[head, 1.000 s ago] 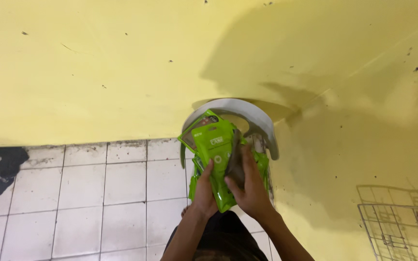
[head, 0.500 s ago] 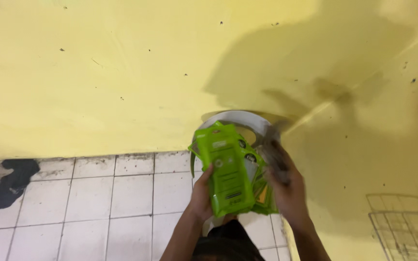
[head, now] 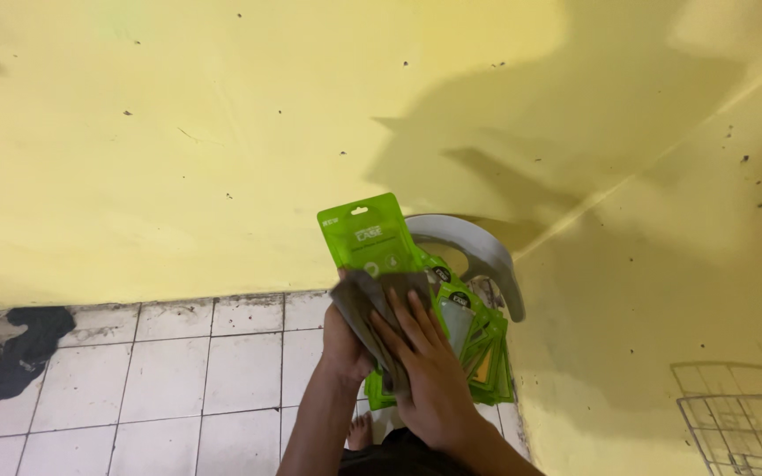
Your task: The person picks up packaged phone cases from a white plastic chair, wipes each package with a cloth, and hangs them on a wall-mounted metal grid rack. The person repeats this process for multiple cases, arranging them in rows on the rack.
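My left hand holds a bright green flat package upright from below, together with a grey cloth draped over its lower part. My right hand lies flat on the cloth, fingers spread, pressing it against the package. Just behind, several more green packages are stacked on the seat of a grey plastic chair that stands against the yellow wall.
A yellow wall fills most of the view, meeting a side wall at a corner on the right. White floor tiles lie below. A dark rag sits on the floor at left. A wire rack shows at bottom right.
The green package has been lifted higher and tilted left. My right hand moved from the package's right side onto its front, where a grey cloth is now pressed.
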